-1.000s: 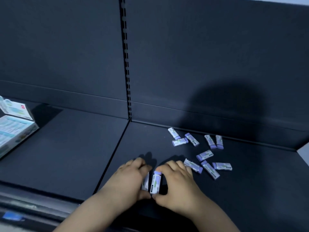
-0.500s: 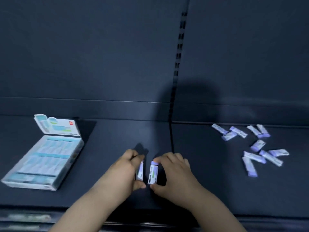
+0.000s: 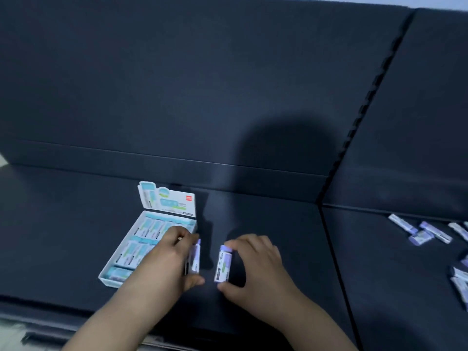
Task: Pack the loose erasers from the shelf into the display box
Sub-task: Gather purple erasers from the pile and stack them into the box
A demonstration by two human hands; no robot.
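A white and teal display box (image 3: 106, 278) lies open on the dark shelf, its lid flap (image 3: 167, 200) standing up at the back, with several erasers in rows inside. My left hand (image 3: 172, 259) partly covers the box's right edge and grips an eraser (image 3: 195, 259) between thumb and fingers. Just to the right, my right hand (image 3: 255, 264) holds another white and purple eraser (image 3: 222, 263) on end. Several loose erasers (image 3: 420, 235) lie scattered at the far right of the shelf.
The dark shelf (image 3: 63, 236) has a tall back panel (image 3: 202, 84). A slotted upright (image 3: 354, 127) and a seam split it into two bays. The shelf's front edge (image 3: 50, 317) runs along the bottom left.
Both hands have carried their erasers leftward to the display box. The view has swung left, so the box sits near the middle and the loose pile at the right edge.
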